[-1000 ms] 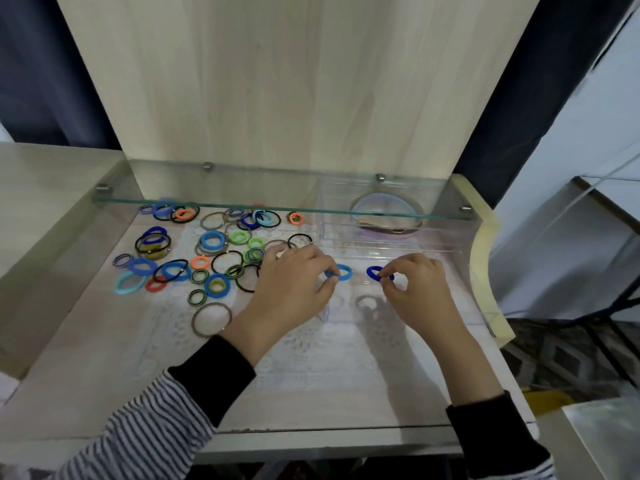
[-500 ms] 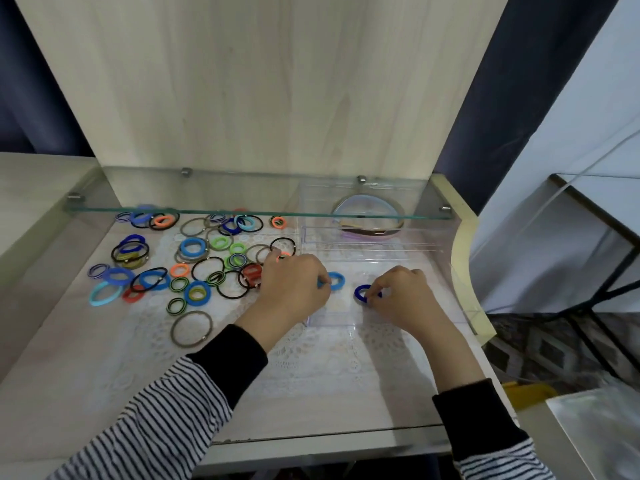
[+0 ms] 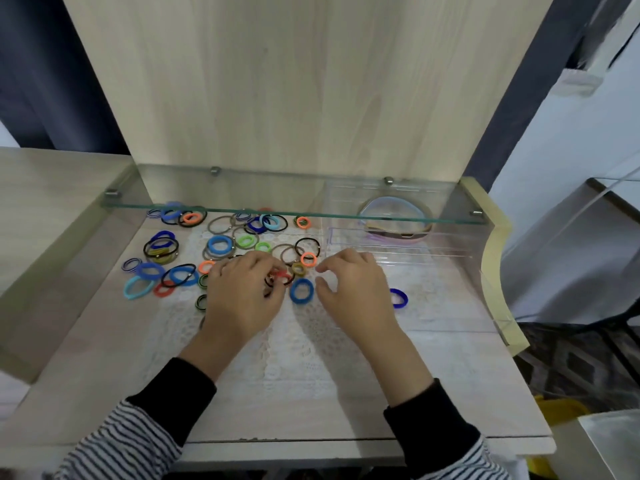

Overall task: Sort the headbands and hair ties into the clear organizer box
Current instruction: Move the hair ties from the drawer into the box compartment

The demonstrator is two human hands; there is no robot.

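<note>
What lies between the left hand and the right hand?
The head view shows one blue hair tie lying flat between the left hand and the right hand, held by neither.

The clear organizer box (image 3: 398,251) stood open-topped, its transparent walls and dividers hard to trace. In the box's far compartment lay the headbands (image 3: 398,234), a pale stack of curved hoops lying flat. Nearer, inside the box, lay one dark blue hair tie (image 3: 399,298), flat and alone. A mid-blue hair tie (image 3: 302,291) lay flat at the box's left edge; whether it was inside the wall could not be told. Left of the box spread the loose hair ties (image 3: 218,244), flat and often overlapping: blue, green, orange, red, black, olive and striped rings.
</note>
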